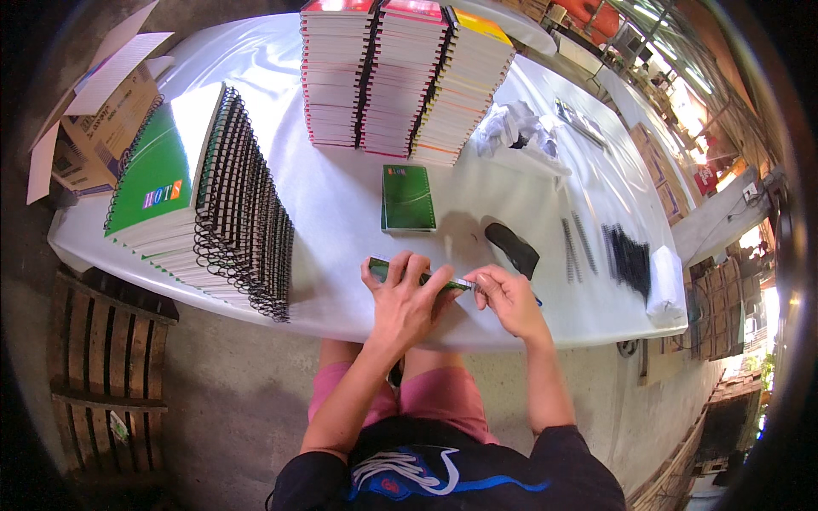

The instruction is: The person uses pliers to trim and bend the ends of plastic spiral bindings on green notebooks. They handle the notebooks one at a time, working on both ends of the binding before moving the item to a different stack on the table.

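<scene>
Centre frame: my left hand (404,298) clasps green notebook (377,268), long axis left-right; right hand (504,295), fingers bunched, at its right end, hold unclear.

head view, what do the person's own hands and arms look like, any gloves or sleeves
The left hand and right hand are bare, with no gloves, and no watch or bracelet shows at either wrist. The forearms are uncovered too. Above them are the short sleeves of a black shirt printed with white, blue and a little red.
</scene>
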`<state>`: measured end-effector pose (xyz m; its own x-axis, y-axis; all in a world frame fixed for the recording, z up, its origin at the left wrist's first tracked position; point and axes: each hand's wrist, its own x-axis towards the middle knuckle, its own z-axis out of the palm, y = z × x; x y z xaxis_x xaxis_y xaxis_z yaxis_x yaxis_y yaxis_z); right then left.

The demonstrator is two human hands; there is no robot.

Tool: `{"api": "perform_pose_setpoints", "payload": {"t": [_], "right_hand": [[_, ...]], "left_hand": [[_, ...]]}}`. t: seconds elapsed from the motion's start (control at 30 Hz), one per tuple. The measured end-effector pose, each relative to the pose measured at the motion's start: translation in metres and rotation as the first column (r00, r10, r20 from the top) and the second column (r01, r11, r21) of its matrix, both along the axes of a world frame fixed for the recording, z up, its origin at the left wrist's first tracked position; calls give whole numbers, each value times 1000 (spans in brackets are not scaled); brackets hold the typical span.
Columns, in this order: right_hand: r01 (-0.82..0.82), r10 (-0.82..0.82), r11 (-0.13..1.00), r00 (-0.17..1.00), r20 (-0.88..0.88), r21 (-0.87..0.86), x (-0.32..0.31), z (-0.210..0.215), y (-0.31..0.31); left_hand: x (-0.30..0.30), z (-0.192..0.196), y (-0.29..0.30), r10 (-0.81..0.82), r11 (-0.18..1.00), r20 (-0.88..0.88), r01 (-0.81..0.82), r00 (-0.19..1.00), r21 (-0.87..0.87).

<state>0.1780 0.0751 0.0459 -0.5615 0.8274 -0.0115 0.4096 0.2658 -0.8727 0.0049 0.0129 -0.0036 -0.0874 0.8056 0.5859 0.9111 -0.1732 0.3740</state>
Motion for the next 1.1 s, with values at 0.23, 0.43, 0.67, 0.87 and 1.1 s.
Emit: {"api": "perform_pose_setpoints", "payload": {"t": [0.23, 0.43, 0.67, 0.87, 1.1], "right_hand": [[-254, 255, 967, 956, 143, -23, -6, 23, 54], [-103, -105, 933, 838, 535, 344, -85, -7, 92], [8, -254, 927, 751, 610, 376, -118, -16, 92], [81, -366, 907, 636, 679, 413, 8, 19, 69], [229, -365, 900, 862, 351, 372, 56, -17, 71]], "left_hand": [[-13, 10, -3, -90, 994, 52, 93, 995, -56], [-31, 27, -20, -170, 982, 29, 172, 985, -72], [-28, 20, -20, -129, 992, 100, 129, 987, 5], [-24, 6, -23, -79, 993, 148, 65, 986, 98], [-18, 0, -21, -18, 993, 280, -16, 960, 118]]}}
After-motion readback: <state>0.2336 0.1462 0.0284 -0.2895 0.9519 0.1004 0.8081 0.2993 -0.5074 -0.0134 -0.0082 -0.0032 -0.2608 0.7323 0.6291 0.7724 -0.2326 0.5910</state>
